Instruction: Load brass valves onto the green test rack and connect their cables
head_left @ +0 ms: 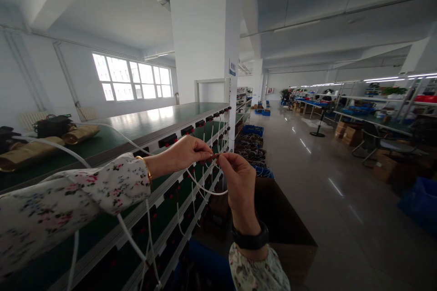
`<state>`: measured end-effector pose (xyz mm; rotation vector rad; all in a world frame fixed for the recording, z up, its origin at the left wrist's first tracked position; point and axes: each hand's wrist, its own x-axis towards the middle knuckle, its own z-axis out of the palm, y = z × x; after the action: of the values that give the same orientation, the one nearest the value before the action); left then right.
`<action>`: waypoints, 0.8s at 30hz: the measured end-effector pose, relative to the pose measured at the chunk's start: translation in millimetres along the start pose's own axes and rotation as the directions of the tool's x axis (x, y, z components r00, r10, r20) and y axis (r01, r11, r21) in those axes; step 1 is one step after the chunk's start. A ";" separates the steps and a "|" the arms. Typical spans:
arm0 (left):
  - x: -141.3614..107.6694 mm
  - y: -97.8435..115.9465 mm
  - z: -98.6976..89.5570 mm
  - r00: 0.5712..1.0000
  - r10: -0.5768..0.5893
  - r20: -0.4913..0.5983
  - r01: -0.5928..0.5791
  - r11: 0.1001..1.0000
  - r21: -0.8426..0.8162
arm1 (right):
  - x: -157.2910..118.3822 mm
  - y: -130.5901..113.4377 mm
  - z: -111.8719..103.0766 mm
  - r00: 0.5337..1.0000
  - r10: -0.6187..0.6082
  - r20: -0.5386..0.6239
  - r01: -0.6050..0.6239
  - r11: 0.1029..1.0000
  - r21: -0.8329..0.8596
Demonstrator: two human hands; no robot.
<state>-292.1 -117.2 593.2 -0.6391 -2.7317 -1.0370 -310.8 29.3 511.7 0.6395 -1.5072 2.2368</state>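
Note:
My left hand (193, 152) reaches across from the left, its thumb and fingers pinched together. My right hand (239, 182) meets it fingertip to fingertip, also closed in a pinch. A tiny dark reddish piece shows between the fingertips, too small to name. One white cable (208, 191) curves below the hands and runs up to my right palm. Behind them stands a metal rack (160, 200) whose rails carry black clips with red parts, such as this black clip (168, 140). Several white cables hang from these clips.
The rack's green top (150, 118) bears brown rolls (80, 134) and dark objects at left. An open cardboard box (290, 236) stands below my right hand. Blue crates (253, 130) with cables line the aisle; workbenches, a chair (385, 141) and a blue bin (419, 204) are at right.

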 end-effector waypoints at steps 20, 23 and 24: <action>-0.9 2.5 0.5 0.999 -0.030 0.045 0.030 1.000 -0.001 | -5.2 -14.4 2.2 0.997 -0.044 0.060 0.058 0.965 -0.257; -0.8 0.2 0.3 0.997 -0.042 0.058 0.042 0.999 0.000 | -6.1 -13.8 1.5 0.995 -0.049 0.082 0.071 0.953 -0.296; -0.7 -0.9 0.4 0.997 -0.049 0.063 0.050 0.999 -0.006 | -6.3 -13.5 1.3 0.995 -0.057 0.087 0.081 0.948 -0.307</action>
<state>-291.9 -117.7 592.2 -0.6181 -2.8119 -1.0567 -298.1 32.7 518.9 0.6737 -1.7961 1.8856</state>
